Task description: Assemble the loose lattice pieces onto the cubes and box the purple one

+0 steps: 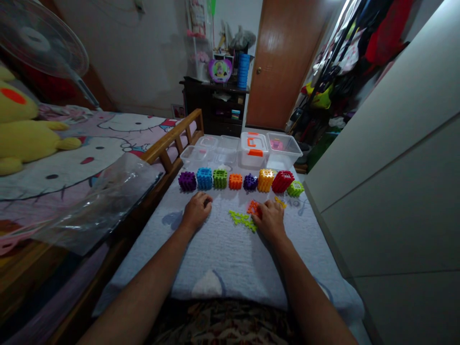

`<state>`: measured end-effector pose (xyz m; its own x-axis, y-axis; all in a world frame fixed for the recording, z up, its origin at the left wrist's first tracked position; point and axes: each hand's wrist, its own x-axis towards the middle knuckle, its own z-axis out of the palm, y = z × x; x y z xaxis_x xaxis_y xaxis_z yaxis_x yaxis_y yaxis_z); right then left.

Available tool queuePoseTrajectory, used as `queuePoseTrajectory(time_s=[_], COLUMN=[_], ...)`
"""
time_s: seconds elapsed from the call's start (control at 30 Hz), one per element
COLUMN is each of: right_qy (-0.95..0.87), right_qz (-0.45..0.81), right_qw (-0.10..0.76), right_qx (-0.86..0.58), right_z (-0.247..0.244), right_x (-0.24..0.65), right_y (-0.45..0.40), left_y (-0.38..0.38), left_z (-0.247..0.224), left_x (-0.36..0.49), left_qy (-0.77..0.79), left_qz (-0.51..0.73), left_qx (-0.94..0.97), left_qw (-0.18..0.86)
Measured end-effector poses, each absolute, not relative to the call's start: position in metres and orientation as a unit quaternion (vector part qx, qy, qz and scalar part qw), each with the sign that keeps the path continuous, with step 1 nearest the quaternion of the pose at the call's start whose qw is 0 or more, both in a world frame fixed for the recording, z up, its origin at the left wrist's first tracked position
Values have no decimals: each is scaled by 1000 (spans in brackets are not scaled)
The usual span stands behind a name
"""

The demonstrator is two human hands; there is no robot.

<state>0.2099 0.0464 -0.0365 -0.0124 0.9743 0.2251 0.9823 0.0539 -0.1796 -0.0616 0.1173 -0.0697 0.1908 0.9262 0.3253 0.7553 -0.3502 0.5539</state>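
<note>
Fingers (266, 210) of a person's right hand (272, 220) touch orange pieces (253, 208) right of center, whether gripping them unclear, beside flat lime-green pieces (246, 222) on a blue cloth (226, 261). The left hand (196, 211), released and loosely curled, rests left of center, just below a row of colorful blocks (235, 181). Clear plastic tubs (283, 152) stand behind, above mid-frame, with a brown door (283, 62) at top, right of center.

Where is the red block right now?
In the head view, the red block is right of centre, just beyond the right hand, between the yellow block and the small bright green block.
</note>
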Motion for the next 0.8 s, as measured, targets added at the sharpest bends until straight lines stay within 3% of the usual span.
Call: queuePoseTrajectory(time_s=[0.2, 0.47, 0.6, 0.8], right_qy=[-737, -765, -791, -791], right_qz=[4, 61, 105, 48], right_qw=[83, 134, 106, 117], right_qx=[-671, -627, -593, -598], right_z=[-29, -24, -16, -16], right_x=[207, 235, 257, 261], right_y=[56, 67, 68, 62], left_y=[117, 116, 117, 118], left_z=[-69, -66, -68, -70], left_x=[-60, -61, -61, -61], left_qy=[555, 556, 555, 556], left_qz=[312, 309, 312, 318], left_qx=[758, 757, 757, 755], left_qw=[139, 148, 148, 142])
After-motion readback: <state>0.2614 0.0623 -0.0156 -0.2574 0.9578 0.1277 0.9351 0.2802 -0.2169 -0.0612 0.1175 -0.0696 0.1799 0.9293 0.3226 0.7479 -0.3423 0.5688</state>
